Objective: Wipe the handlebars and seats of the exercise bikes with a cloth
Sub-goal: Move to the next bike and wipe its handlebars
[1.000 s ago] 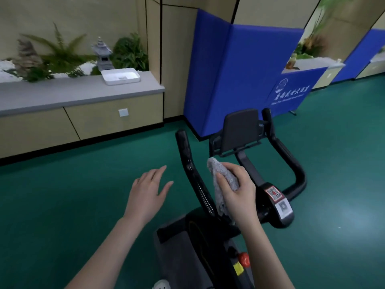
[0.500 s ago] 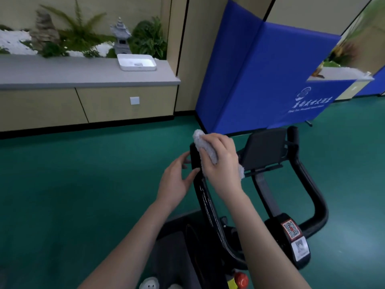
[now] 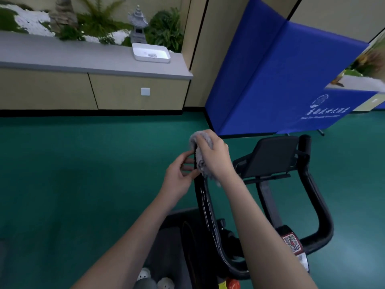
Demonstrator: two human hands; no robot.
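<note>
A black exercise bike stands in front of me, its left handlebar (image 3: 206, 203) rising toward the middle of the view and its right handlebar (image 3: 318, 205) curving up on the right. My right hand (image 3: 214, 157) grips a grey cloth (image 3: 201, 161) wrapped over the top end of the left handlebar. My left hand (image 3: 179, 174) holds the same bar just below the cloth, fingers curled round it. A black tablet holder (image 3: 273, 157) sits between the bars. The seat is out of view.
A folded blue mat (image 3: 270, 80) leans against the wall behind the bike. A low cabinet with a grey top (image 3: 83, 57) carries a white tray (image 3: 151, 52) and plants. Green floor (image 3: 83, 174) spreads around. A red knob (image 3: 233, 284) shows at the bottom.
My right hand carried the cloth from low on the left handlebar up to its tip. My left hand moved in from the air and took hold of the bar.
</note>
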